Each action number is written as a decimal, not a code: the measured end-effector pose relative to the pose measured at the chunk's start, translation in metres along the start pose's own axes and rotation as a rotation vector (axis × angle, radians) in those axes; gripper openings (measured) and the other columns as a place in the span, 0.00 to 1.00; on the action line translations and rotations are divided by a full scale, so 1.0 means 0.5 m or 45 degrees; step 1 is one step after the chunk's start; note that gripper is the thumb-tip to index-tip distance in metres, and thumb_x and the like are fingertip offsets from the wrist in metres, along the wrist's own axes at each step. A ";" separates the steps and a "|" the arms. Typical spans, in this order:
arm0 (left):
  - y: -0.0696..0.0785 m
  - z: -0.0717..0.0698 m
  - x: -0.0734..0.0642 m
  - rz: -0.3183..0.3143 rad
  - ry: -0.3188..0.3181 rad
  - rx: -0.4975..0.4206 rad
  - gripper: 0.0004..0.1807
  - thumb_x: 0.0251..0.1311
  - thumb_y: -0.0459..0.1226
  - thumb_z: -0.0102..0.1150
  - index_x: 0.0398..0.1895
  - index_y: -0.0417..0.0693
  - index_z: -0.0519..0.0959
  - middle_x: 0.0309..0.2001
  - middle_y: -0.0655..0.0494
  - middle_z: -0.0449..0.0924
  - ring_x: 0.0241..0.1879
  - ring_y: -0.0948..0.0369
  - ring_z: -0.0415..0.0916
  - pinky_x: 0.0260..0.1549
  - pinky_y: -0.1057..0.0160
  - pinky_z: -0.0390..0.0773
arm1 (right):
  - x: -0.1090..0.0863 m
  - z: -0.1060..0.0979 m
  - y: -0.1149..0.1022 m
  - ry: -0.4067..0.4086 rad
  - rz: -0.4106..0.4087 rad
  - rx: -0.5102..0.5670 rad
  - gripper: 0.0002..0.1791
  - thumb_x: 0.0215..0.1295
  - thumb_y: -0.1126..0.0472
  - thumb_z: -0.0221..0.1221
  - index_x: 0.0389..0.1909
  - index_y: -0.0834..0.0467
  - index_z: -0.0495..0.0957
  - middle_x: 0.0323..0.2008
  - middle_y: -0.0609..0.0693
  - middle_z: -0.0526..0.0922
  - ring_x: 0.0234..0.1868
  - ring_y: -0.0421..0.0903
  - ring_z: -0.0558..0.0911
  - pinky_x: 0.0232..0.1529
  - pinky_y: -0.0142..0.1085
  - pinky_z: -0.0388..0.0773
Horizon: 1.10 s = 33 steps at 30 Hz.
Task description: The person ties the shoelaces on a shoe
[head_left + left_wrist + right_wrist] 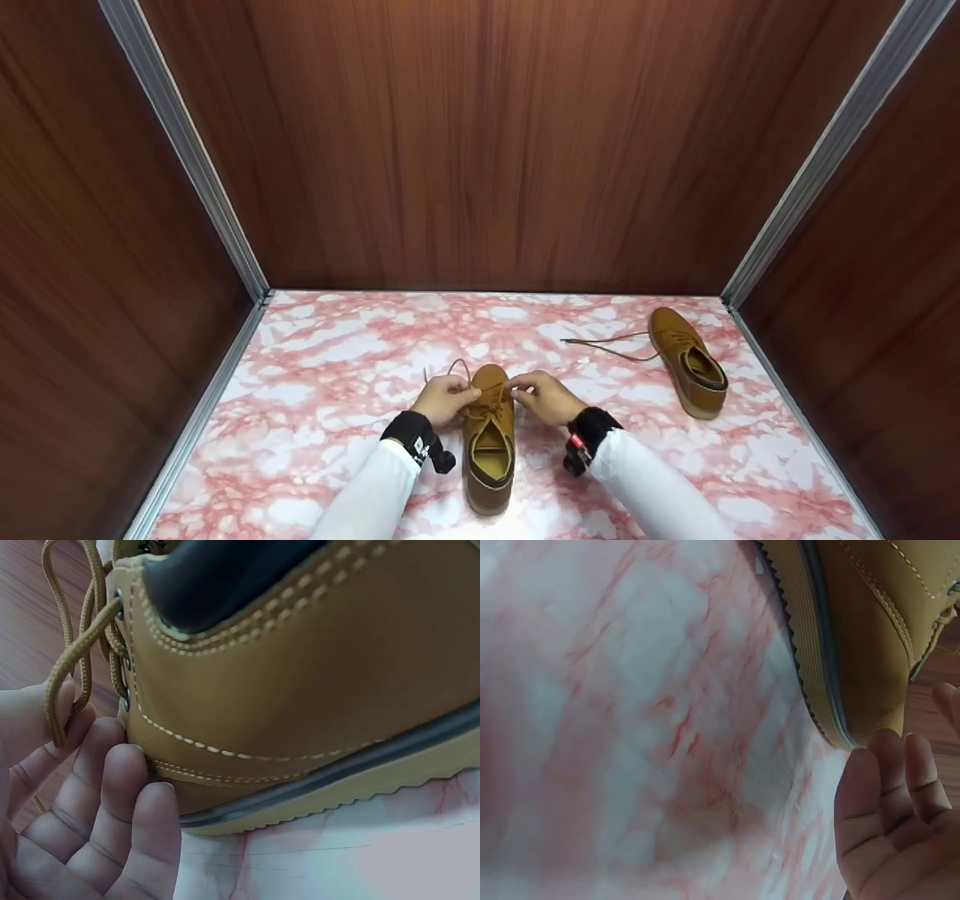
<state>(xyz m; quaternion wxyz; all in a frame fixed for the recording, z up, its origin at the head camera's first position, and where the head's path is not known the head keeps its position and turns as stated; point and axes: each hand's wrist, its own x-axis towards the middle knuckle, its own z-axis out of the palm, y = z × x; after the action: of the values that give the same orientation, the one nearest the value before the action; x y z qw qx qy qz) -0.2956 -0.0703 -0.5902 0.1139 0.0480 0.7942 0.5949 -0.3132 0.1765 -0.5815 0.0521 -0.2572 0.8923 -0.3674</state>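
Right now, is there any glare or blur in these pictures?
Head view: bright glare on the marbled surface by the nearer shoe's heel; left wrist view: lower right corner washed out; right wrist view: marbling blurry at far left, soft shadow low down.

The head view looks down from above; both wrist views share one shoe (277,690) close up.

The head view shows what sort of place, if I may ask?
Probably a small purpose-built booth: wood-look walls on three sides, metal strips along the corners, and a pink-and-white marbled surface under two shoes.
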 end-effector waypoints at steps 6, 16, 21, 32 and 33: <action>-0.001 0.001 0.001 0.020 -0.001 -0.053 0.14 0.69 0.37 0.65 0.36 0.31 0.81 0.25 0.60 0.78 0.25 0.64 0.75 0.26 0.66 0.77 | 0.019 0.017 -0.010 -0.029 -0.045 0.015 0.09 0.73 0.66 0.60 0.45 0.59 0.89 0.41 0.56 0.89 0.46 0.45 0.79 0.52 0.37 0.77; -0.003 0.005 0.002 0.038 -0.010 -0.031 0.13 0.69 0.38 0.65 0.36 0.32 0.82 0.27 0.57 0.81 0.26 0.63 0.76 0.29 0.63 0.80 | 0.022 0.032 -0.007 -0.058 0.069 0.092 0.09 0.73 0.66 0.60 0.30 0.63 0.81 0.34 0.52 0.84 0.36 0.36 0.76 0.41 0.28 0.74; -0.003 0.003 -0.001 0.037 -0.004 -0.032 0.12 0.69 0.37 0.65 0.36 0.33 0.82 0.27 0.57 0.81 0.27 0.63 0.77 0.31 0.60 0.83 | 0.019 0.031 -0.009 -0.001 0.160 0.065 0.10 0.77 0.61 0.57 0.35 0.62 0.79 0.34 0.51 0.81 0.36 0.40 0.75 0.41 0.33 0.73; -0.005 0.000 -0.005 0.029 -0.005 -0.014 0.13 0.70 0.38 0.65 0.37 0.32 0.82 0.30 0.55 0.85 0.27 0.64 0.79 0.34 0.56 0.87 | 0.016 -0.004 -0.002 0.179 0.426 0.429 0.16 0.85 0.60 0.43 0.40 0.67 0.73 0.42 0.66 0.83 0.36 0.52 0.86 0.40 0.46 0.87; -0.006 -0.001 -0.005 0.032 -0.003 -0.002 0.13 0.70 0.38 0.65 0.37 0.33 0.82 0.30 0.54 0.86 0.27 0.64 0.80 0.34 0.54 0.87 | 0.018 -0.008 -0.002 0.193 0.452 0.480 0.16 0.85 0.59 0.43 0.41 0.66 0.73 0.43 0.65 0.83 0.36 0.50 0.86 0.40 0.46 0.87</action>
<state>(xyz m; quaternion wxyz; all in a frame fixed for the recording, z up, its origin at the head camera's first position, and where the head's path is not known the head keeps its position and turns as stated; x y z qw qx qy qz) -0.2931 -0.0722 -0.5925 0.1073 0.0586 0.7931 0.5967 -0.3216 0.1741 -0.5771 0.0959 -0.0542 0.8406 -0.5303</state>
